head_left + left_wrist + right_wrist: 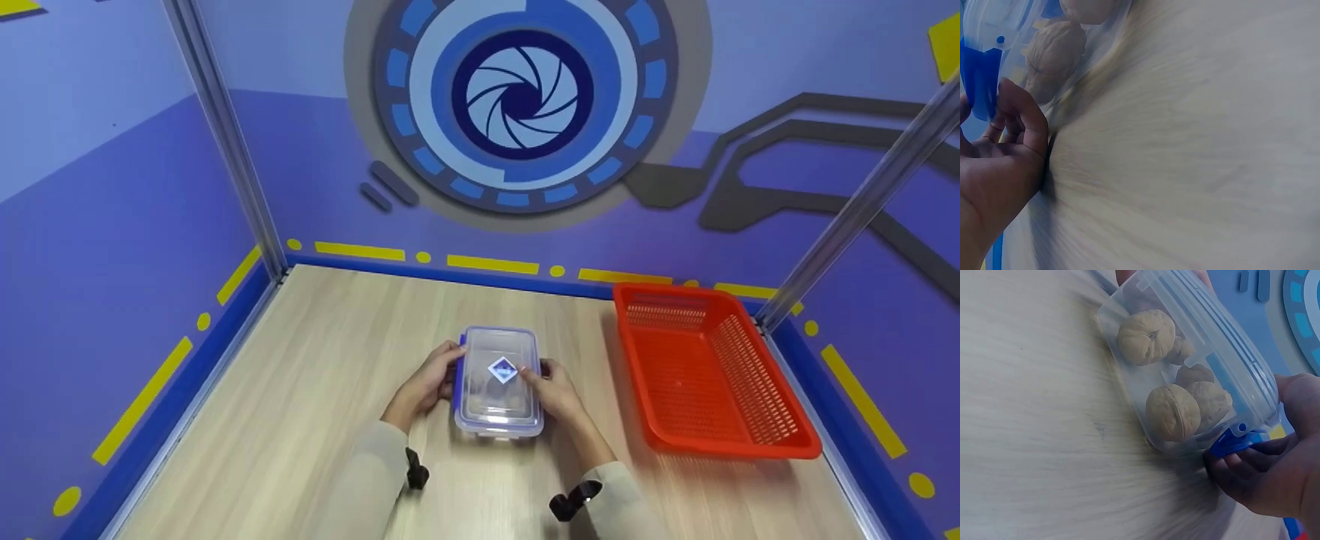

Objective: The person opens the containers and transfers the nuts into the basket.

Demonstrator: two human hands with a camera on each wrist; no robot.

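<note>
A clear plastic food container [499, 409] with a lidded top and a diamond-shaped label sits upright on the table in front of me. Several walnuts [1172, 413] show through its wall in the right wrist view. At its left side my left hand [431, 379] pinches a blue latch [982, 81] that stands out from the side. My right hand [559, 391] grips the opposite side, thumb on the lid's edge and curled fingertips under the other blue latch [1230, 443].
A red plastic basket [731, 450] with perforated walls stands to the right of the container, close to the back wall. Metal posts [232, 142] and blue panels enclose the wood-grain table [337, 360] at the back and sides.
</note>
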